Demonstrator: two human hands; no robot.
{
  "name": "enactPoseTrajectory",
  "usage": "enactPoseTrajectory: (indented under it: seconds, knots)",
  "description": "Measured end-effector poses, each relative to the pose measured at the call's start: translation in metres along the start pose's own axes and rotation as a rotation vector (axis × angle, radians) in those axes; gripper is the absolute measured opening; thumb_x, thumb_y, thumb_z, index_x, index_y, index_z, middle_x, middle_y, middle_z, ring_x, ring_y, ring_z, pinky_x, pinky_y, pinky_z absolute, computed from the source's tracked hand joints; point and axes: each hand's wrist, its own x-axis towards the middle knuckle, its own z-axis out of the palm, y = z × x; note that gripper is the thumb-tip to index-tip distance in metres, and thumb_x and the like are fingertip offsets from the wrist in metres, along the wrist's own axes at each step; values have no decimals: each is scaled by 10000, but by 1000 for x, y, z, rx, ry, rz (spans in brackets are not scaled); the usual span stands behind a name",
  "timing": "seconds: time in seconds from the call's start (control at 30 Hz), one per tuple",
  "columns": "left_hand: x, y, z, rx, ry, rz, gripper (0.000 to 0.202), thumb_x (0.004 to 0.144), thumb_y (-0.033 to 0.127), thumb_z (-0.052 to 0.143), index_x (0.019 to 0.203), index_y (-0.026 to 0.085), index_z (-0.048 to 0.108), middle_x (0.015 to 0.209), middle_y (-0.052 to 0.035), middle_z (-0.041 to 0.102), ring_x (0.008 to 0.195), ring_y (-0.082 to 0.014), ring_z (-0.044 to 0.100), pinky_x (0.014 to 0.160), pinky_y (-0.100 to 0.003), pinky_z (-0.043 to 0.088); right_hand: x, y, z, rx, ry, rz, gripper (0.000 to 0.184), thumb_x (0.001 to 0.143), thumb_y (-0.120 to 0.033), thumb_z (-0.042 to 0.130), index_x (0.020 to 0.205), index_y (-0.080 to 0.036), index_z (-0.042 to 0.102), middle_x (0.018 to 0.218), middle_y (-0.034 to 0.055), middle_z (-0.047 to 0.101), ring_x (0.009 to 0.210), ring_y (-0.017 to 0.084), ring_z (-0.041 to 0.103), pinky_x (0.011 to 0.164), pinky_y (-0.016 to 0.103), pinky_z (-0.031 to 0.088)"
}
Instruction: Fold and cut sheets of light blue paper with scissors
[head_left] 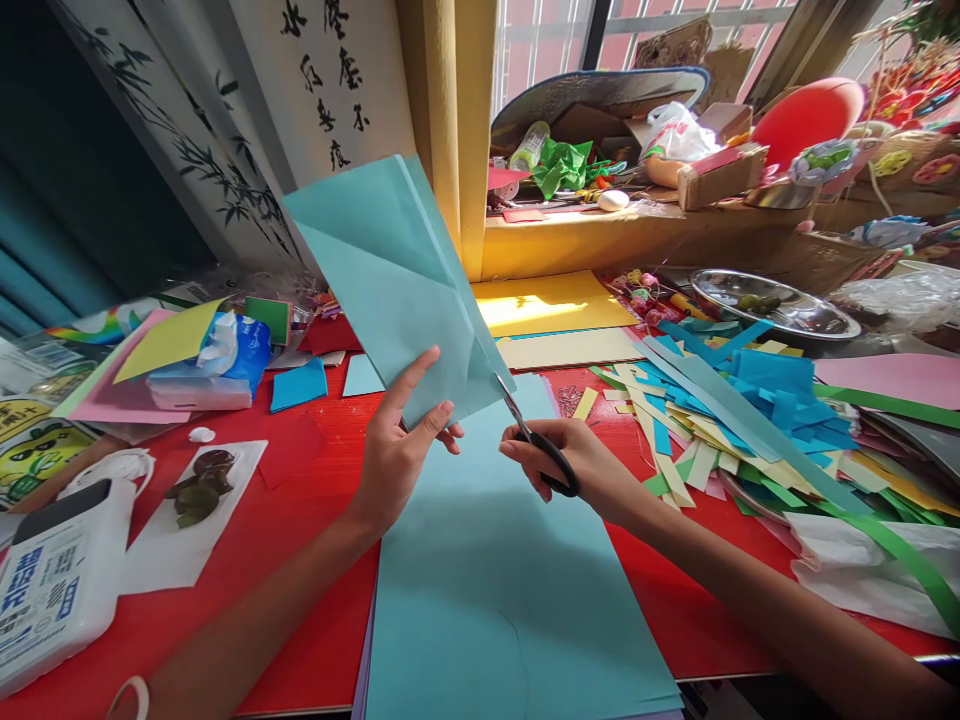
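Two bare hands work at a red table (pixel 300 580); the left hand (pixel 405 440) grips a folded light-blue sheet (pixel 394 285) at its lower edge, index finger and thumb against the near face and other fingers curled below; the right hand (pixel 559 455) is closed around the black handles of a pair of scissors (pixel 517 411), whose blades meet the sheet's lower right corner; how far the blades stand apart is too small to tell. The sheet is held tilted, raised above a stack of light-blue paper (pixel 510 570) that runs from the table's near edge toward its middle.

Cut paper strips (pixel 697 465) in blue, green and cream heap toward the table's right edge, a long blue-and-green band lying across them; behind them, near the far right corner, sits a shiny metal dish (pixel 844 325); a yellow sheet (pixel 544 305) lies sunlit at the far edge. A blue-and-white tissue pack (pixel 214 365) rests toward the far left corner; dark scraps (pixel 199 495) lie on a white paper (pixel 169 550) along the left side; a white box (pixel 67 600) with a dark top occupies the near left corner.
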Motion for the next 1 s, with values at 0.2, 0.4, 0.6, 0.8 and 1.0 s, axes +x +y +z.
enactPoseTrajectory:
  seconds: [0.2, 0.4, 0.6, 0.8, 1.0]
  knots:
    - [-1, -1, 1, 18, -13, -17, 476, 784, 285, 552, 1247, 323, 445, 1214, -39, 520, 535, -56, 561, 493, -230, 536, -1, -4, 2, 0, 48, 62, 224, 765, -374, 564, 694, -163, 537, 463, -57, 443, 406, 52, 371, 419, 200, 267]
    - [-2, 0, 2, 32, -26, -5, 472, 792, 292, 538, 1253, 315, 439, 1205, -42, 525, 534, -59, 556, 502, -240, 538, 0, 3, 2, -1, 33, -11, 262, 774, -369, 549, 623, -166, 486, 462, -55, 444, 417, 56, 397, 444, 205, 290]
    - [-3, 0, 3, 30, -28, -14, 472, 796, 287, 536, 1255, 317, 433, 1192, -45, 533, 534, -64, 554, 487, -238, 528, 0, 3, 3, 2, 55, 5, 295, 769, -416, 537, 627, -162, 495, 469, -46, 456, 401, 56, 388, 423, 213, 266]
    - [-4, 0, 4, 18, -27, -19, 465, 792, 287, 539, 1246, 320, 444, 1199, -47, 516, 543, -67, 551, 474, -237, 522, 1, 3, 5, -16, 77, -6, 350, 760, -469, 529, 591, -169, 470, 450, -46, 455, 401, 61, 387, 432, 223, 266]
    - [-5, 1, 5, 10, -24, -51, 478, 782, 297, 556, 1248, 313, 448, 924, -21, 607, 528, -84, 549, 478, -242, 516, 1, 5, 4, 13, 90, 8, 332, 752, -458, 542, 599, -170, 482, 446, -47, 460, 392, 59, 386, 421, 223, 257]
